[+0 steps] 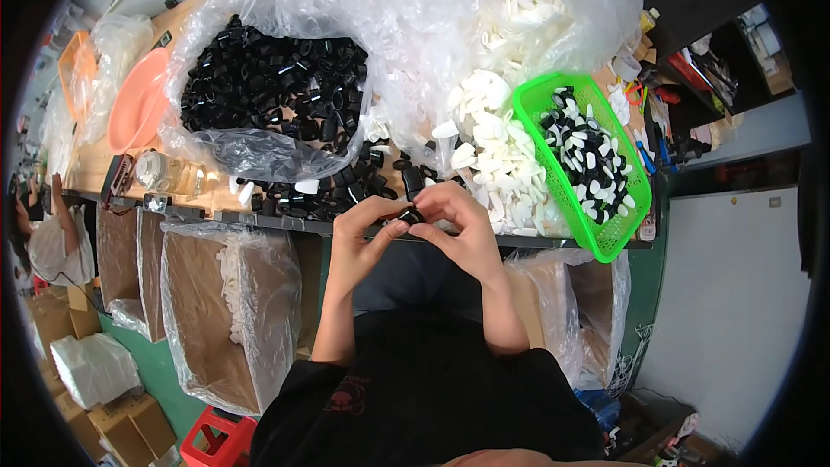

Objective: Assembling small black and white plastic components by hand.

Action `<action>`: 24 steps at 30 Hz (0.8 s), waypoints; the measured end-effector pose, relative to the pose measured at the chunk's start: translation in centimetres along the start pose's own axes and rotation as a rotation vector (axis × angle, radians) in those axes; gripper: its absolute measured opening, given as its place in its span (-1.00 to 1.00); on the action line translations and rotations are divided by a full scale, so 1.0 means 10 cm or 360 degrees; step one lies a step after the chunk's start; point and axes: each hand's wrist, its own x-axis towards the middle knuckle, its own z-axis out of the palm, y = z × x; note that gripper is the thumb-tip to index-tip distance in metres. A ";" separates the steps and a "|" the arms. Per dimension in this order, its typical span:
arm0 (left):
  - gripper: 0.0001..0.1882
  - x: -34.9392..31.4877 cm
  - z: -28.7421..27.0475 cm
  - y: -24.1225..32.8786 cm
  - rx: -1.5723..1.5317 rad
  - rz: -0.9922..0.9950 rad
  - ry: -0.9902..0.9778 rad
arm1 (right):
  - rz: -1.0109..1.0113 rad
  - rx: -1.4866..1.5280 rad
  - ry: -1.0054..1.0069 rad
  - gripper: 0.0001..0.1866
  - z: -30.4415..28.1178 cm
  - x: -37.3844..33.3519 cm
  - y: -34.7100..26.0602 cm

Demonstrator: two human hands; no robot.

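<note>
Both my hands meet at the table's front edge around a small black plastic part (410,217). My left hand (367,229) pinches it from the left between thumb and fingers. From the other side my right hand (458,223) grips the same part, fingertips curled over its top. Loose black plastic parts (353,183) lie just beyond my left hand. A heap of white oval pieces (501,156) spreads beyond my right hand. Further back on the left, a clear plastic bag (259,154) lies open, full of black parts (272,78).
A green basket (615,246) with mixed black and white pieces stands at the right. Left are a pink basin (138,99) and a glass jar (164,173). Bag-lined cartons (203,311) stand below the table edge, a red stool (216,438) lower left. Another person (60,238) sits far left.
</note>
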 end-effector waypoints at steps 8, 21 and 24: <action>-0.69 -0.04 -0.07 -0.01 -0.0353 -0.0151 0.0342 | -0.0293 -0.1303 0.0328 -0.85 -0.35 1.19 0.78; -0.70 -0.11 -0.19 -0.18 -0.0382 0.0021 0.0449 | -0.0741 -0.1578 0.0403 -0.82 -0.36 1.15 0.83; -0.68 -0.17 -0.23 -0.23 -0.0433 -0.0113 0.0496 | -0.0379 -0.1243 0.0275 -0.86 -0.26 0.87 0.61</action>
